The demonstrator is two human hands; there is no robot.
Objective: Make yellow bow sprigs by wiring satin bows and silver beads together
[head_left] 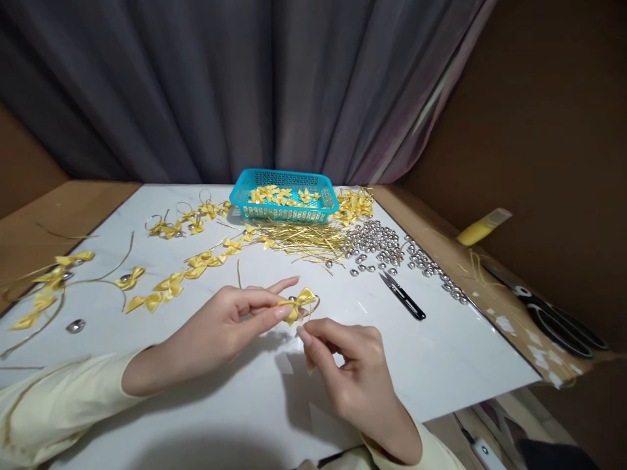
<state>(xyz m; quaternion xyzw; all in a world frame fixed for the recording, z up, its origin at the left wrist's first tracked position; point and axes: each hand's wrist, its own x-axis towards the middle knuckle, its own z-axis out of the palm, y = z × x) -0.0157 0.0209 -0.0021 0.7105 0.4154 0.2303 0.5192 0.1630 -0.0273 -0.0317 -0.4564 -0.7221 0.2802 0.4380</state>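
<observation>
My left hand [245, 320] pinches a yellow satin ribbon bow [306, 297] between thumb and fingertips, above the white tabletop. A small silver, bead-like piece sits at the bow's middle. From the bow a thin gold cord [318, 304] curves round on the right side and down toward my right hand [343, 359]. That hand is closed, thumb and index finger pressed together at the cord just below the bow; the fingertips hide its end. Black thread snips [402, 297] lie to the right of both hands.
A blue basket [284, 214] of yellow bows stands at the back, with cut gold cords [306, 240] before it. Silver beads [375, 240] are heaped to the right. Finished-looking bows [171, 287] lie leftward. Scissors [553, 320] and a yellow tube [482, 227] are at the right edge.
</observation>
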